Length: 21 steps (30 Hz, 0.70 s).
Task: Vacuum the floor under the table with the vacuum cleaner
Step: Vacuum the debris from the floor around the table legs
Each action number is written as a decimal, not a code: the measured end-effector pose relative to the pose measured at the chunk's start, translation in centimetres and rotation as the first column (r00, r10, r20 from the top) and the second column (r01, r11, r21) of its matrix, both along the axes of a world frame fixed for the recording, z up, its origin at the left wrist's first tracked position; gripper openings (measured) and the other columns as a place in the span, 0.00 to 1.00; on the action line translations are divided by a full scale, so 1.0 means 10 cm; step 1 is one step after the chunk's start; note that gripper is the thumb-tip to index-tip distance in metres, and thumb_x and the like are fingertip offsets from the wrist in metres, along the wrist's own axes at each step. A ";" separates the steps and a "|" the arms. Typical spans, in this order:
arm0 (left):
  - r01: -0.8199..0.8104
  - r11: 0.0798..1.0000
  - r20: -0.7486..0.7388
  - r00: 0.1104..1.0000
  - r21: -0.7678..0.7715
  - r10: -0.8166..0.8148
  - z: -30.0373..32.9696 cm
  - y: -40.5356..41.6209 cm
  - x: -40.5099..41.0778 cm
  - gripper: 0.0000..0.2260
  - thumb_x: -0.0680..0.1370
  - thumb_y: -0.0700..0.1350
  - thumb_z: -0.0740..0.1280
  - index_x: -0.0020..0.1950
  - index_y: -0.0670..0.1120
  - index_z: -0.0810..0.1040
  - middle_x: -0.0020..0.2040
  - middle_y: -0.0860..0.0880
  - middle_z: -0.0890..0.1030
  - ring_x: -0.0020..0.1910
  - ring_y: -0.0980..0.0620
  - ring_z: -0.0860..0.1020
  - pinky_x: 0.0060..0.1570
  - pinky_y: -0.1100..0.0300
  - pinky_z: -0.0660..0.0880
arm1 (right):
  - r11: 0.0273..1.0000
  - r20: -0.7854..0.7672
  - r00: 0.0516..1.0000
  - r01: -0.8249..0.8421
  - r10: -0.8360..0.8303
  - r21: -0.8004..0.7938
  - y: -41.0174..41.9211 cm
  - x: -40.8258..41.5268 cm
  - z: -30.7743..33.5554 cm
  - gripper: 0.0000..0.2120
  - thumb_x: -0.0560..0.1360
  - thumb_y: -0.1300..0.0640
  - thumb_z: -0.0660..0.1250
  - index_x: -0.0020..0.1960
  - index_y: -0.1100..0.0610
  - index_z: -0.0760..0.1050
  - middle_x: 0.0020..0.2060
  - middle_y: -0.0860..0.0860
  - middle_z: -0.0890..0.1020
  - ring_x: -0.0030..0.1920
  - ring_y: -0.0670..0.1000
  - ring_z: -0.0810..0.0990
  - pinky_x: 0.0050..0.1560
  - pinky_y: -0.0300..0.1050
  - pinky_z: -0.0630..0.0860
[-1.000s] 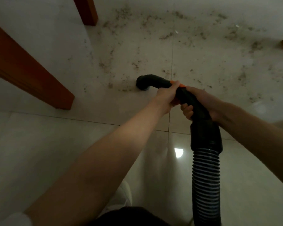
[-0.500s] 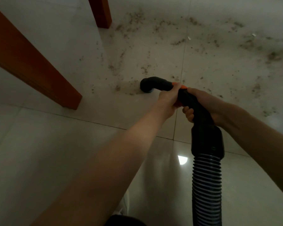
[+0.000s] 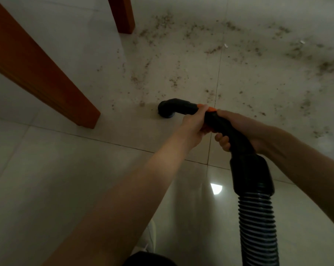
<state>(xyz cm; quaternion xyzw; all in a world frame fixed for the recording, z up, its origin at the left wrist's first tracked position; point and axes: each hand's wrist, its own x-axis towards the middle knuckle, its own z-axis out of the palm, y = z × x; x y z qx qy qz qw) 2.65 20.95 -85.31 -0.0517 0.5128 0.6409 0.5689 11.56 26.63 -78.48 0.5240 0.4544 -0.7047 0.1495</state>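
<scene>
**Two hands on a vacuum nozzle, tiled floor beneath a table**

Surface and room. The floor (image 3: 70, 189) is laid with large, pale, glossy tiles divided by thin dark grout lines; a small bright reflection (image 3: 216, 188) of a lamp lies on the tile near the hose. The light is dim. Two orange-brown wooden table legs stand on the floor: a near leg (image 3: 47, 77) left of the nozzle, and a far leg (image 3: 123, 14) beyond the nozzle, towards the top edge. Dark dirt (image 3: 258, 60) is scattered in specks and clumps over the tiles beyond and to the right of the nozzle; two small white scraps lie among it. The tiles on the near side of the nozzle look clean.

Task object. The nozzle (image 3: 174, 108), a black curved tube with an orange band, has its mouth down at the floor, near the foot of the near leg and apart from it. Behind the nozzle runs a black collar, then a ribbed hose (image 3: 258, 227) leading to the bottom edge.

Hands. The left hand (image 3: 194, 123) grips the nozzle at the orange band, fingers curled round the tube. The right hand (image 3: 237, 127) grips just behind it, fingers wrapped under the tube, their tips showing on its left side. Both forearms are bare.

Writing. No legible brand, label or lettering can be made out on the nozzle or hose.
</scene>
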 end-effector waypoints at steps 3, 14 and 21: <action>-0.029 0.999 -0.020 0.999 -0.016 0.029 0.00 0.00 -0.12 0.11 0.80 0.44 0.61 0.39 0.42 0.74 0.35 0.46 0.75 0.33 0.51 0.75 0.27 0.65 0.74 | 1.000 -0.020 1.000 0.005 -0.004 0.018 -0.04 -0.14 -0.03 0.20 0.80 0.43 0.56 0.47 0.61 0.70 0.23 0.52 0.72 0.19 0.46 0.70 0.18 0.35 0.70; -0.079 0.996 -0.041 0.996 -0.033 0.077 -0.10 -0.11 -0.21 0.11 0.80 0.45 0.60 0.40 0.44 0.74 0.35 0.47 0.75 0.32 0.52 0.75 0.30 0.63 0.74 | 0.999 -0.024 0.999 -0.032 0.033 0.038 -0.16 -0.25 -0.08 0.20 0.80 0.43 0.57 0.45 0.61 0.70 0.24 0.52 0.73 0.19 0.46 0.71 0.19 0.35 0.71; -0.022 0.992 -0.057 0.998 -0.127 0.015 0.06 0.16 -0.19 0.12 0.79 0.44 0.62 0.35 0.43 0.74 0.34 0.46 0.74 0.33 0.51 0.73 0.35 0.59 0.72 | 0.983 -0.056 0.991 0.125 -0.118 0.136 -0.11 -0.24 -0.17 0.25 0.80 0.43 0.58 0.60 0.65 0.72 0.25 0.53 0.73 0.20 0.48 0.72 0.21 0.38 0.72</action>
